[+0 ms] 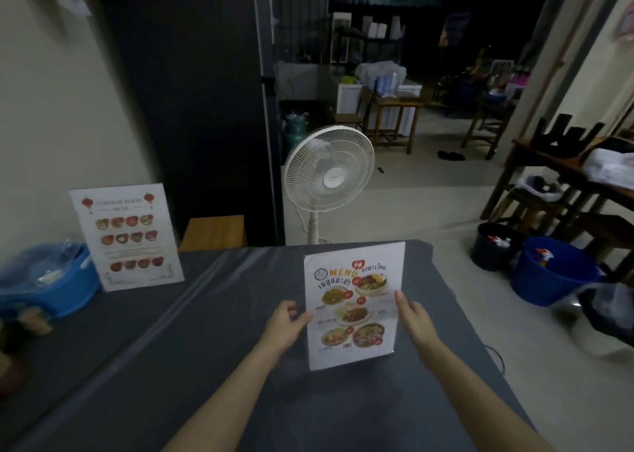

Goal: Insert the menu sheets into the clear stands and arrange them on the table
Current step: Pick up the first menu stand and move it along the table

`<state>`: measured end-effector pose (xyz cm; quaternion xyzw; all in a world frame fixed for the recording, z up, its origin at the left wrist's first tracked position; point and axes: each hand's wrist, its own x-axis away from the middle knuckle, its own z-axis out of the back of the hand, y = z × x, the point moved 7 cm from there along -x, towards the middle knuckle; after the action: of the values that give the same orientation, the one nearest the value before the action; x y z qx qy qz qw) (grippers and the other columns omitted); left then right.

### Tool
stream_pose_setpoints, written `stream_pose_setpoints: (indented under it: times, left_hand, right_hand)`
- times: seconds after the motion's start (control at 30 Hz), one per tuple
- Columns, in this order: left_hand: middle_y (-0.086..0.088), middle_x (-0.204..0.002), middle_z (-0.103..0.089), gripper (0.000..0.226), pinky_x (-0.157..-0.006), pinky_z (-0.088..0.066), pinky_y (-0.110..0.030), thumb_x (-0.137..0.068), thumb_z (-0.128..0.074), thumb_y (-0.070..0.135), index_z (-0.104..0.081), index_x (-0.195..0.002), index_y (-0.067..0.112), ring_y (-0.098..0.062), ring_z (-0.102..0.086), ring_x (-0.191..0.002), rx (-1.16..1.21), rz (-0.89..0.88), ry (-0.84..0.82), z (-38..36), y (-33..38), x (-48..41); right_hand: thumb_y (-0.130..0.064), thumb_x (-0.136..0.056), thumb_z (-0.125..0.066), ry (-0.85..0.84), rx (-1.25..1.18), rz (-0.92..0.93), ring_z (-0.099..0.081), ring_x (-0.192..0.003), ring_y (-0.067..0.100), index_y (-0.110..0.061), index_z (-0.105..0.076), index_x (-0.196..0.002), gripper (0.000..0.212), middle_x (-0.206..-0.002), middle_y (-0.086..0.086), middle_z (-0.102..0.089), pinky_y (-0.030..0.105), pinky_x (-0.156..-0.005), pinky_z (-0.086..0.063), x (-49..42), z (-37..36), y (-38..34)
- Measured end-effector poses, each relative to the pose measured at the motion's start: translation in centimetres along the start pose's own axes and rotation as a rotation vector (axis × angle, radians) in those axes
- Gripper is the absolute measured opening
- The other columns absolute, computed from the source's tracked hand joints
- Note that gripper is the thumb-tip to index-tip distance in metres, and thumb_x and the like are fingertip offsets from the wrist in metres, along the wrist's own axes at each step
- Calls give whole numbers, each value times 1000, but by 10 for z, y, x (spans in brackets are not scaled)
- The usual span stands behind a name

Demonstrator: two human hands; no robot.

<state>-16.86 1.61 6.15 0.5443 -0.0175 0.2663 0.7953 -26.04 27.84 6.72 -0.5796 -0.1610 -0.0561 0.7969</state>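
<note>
A clear stand holding a Thai food menu sheet stands upright on the grey-covered table, right of centre. My left hand grips its left edge, thumb on the front. My right hand rests against its right edge with fingers extended. A second clear stand with a Chinese food menu sheet stands upright at the table's far left, by the wall.
A blue basin covered in clear plastic sits at the left table edge. A white pedestal fan stands just beyond the table's far edge. Blue bucket and black bucket sit on the floor to the right.
</note>
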Motion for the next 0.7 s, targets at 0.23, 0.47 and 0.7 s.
stream_pose_setpoints:
  times: [0.23, 0.47, 0.7]
  left_hand:
    - [-8, -116, -65, 30, -69, -46, -15, -92, -61, 17, -56, -118, 3, -15, -62, -99, 181, -59, 66, -4, 21, -7]
    - [-3, -101, -73, 18, -65, -55, -11, -95, -55, 10, -63, -107, -2, 2, -70, -82, 214, -160, 68, -9, 33, -13]
    - [-1, -104, -73, 17, -71, -58, -17, -95, -56, 11, -65, -108, 4, 0, -70, -89, 194, -214, 15, -3, 38, -38]
  right_hand:
    - [-40, -85, -64, -18, -3, 190, -68, -94, 25, -7, -58, -114, 44, -108, 12, -69, 41, -78, -57, -43, 3, -22]
    - [-18, -93, -57, -24, 33, 227, -64, -76, 21, 1, -62, -96, 20, -90, 11, -68, 25, -58, -46, -57, 10, -17]
    - [-16, -92, -58, -20, 72, 240, -65, -74, 17, 0, -62, -93, 17, -87, 8, -69, 22, -56, -47, -66, 9, -34]
